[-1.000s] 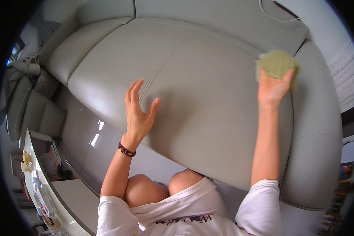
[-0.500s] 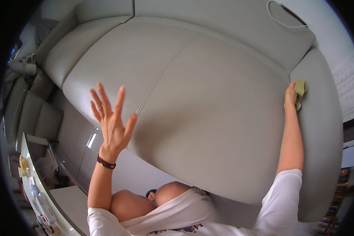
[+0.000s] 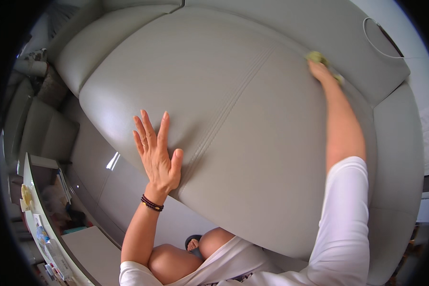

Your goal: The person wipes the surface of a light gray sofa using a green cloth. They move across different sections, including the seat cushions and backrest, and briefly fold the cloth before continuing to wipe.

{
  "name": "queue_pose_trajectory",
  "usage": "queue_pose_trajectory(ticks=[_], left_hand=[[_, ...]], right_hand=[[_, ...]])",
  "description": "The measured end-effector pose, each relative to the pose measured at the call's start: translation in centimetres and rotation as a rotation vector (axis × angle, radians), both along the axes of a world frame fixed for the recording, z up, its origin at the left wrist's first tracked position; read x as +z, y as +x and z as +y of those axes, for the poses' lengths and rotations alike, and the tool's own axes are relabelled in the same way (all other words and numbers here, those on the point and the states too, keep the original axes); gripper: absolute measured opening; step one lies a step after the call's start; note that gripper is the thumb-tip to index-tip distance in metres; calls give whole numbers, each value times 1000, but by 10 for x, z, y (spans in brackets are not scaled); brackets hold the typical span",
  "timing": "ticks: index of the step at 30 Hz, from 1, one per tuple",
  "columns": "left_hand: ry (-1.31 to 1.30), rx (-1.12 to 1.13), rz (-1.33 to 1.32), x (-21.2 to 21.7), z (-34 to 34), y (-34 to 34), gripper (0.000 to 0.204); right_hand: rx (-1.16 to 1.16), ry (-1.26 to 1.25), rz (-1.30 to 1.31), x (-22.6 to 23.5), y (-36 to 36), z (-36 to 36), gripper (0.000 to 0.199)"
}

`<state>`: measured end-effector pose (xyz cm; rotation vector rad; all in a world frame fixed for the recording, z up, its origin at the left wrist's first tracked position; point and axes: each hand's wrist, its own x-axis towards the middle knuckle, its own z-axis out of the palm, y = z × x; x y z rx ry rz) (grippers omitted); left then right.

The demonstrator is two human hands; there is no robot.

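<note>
A grey leather sofa [image 3: 267,143] with a stitched seam across its seat fills the middle of the view. At the far right, where the seat meets the backrest [image 3: 314,33], my right hand [image 3: 319,70] is closed on a yellow-green cloth [image 3: 318,58]. The cloth is partly hidden by the hand and slightly blurred. Near the seat's front edge, left of the seam, my left hand [image 3: 158,157] is spread with fingers apart and nothing in it. It appears to be at or just over the seat surface; a dark beaded bracelet [image 3: 151,203] circles its wrist.
The sofa's armrest [image 3: 398,176] stands at the right. A white cable [image 3: 367,35] hangs over the backrest at the far right. A table [image 3: 88,252] with several small items is at the lower left, and a grey chair [image 3: 47,133] stands beyond it.
My right hand has moved the cloth from beside the right armrest, leftward and away, to the backrest's base. My left hand has come lower and to the right, still spread.
</note>
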<state>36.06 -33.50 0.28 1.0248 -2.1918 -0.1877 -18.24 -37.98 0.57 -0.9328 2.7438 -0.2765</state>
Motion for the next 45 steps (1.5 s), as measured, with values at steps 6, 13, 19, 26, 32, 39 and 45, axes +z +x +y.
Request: queue_pose_trajectory(ticks=[6,13,19,26,32,39,45], left_hand=[[-7,45,3,2,-2,10,64],[-22,72,-38,4,7,-1,59],[-36,97,-46,5,7,3,58],[-25,102,-40,3,5,8,55],[2,96,99,0,3,10,52],[-103,63,476,-4,3,4,50],[-203,56,647,-10,2,5,48]], right_hand=[[298,-167,-8,34,191,-94,59],[580,-148,131,42,182,4,54],[480,-153,253,34,129,102,53],[144,-156,304,20,54,212,59],[-312,-174,175,7,-1,274,65],[-110,-210,174,4,34,150,65],[425,-216,289,29,235,-8,54]])
